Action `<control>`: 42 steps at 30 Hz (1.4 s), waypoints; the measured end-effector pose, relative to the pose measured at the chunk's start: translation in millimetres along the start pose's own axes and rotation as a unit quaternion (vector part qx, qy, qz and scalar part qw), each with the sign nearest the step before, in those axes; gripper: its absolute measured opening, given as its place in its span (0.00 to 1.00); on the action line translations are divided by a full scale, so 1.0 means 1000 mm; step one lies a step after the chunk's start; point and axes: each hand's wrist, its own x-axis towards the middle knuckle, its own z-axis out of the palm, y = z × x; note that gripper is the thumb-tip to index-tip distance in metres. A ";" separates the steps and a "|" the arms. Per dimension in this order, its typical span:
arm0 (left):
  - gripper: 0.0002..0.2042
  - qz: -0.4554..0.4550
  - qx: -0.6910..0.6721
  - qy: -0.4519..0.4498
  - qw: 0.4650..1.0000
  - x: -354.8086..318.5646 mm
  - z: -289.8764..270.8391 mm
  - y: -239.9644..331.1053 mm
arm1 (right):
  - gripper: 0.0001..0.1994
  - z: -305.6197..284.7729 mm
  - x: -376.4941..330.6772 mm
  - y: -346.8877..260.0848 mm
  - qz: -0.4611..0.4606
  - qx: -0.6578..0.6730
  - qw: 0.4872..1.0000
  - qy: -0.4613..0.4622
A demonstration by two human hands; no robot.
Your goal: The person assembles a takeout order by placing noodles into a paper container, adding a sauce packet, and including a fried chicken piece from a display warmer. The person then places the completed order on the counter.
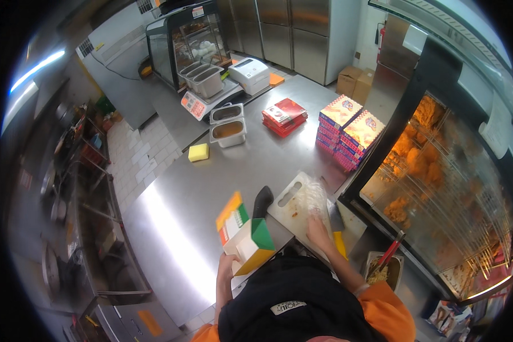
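An open paper takeaway box [244, 245] in orange, green and white is tilted upward, with its flap raised. My left hand [228, 264] grips it by its lower left side. Clear crinkled plastic [314, 196] covers the front of my right hand [318, 229], which is over the white cutting board [288, 212]. Under that plastic the fingers are blurred, so their pose is unclear. Crumbs dot the board. Just right of this hand lies a knife with a yellow handle [340, 246]. Between box and board is a black, curved, handle-like object [263, 200].
Stacked printed boxes [341, 111] and red packets [284, 115] stand farther back on the steel counter [171, 228]. A yellow sponge [199, 152] sits near metal pans [229, 132]. At right, a glass case [422, 165] holds fried chicken; red tongs [391, 252] rest in a pan below.
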 end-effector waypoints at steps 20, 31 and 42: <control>0.18 -0.248 -0.404 -0.518 0.712 -0.030 0.187 0.068 | 0.46 -0.114 -0.023 -0.098 -0.135 0.841 0.524 0.020; 0.12 -0.446 -0.242 -0.509 0.695 -0.049 0.193 -0.068 | 0.35 -0.174 -0.150 -0.108 0.022 0.833 0.403 0.380; 0.08 -0.379 -0.188 -0.582 0.694 -0.133 0.278 0.014 | 0.41 -0.264 -0.263 -0.049 -0.152 0.550 0.470 0.673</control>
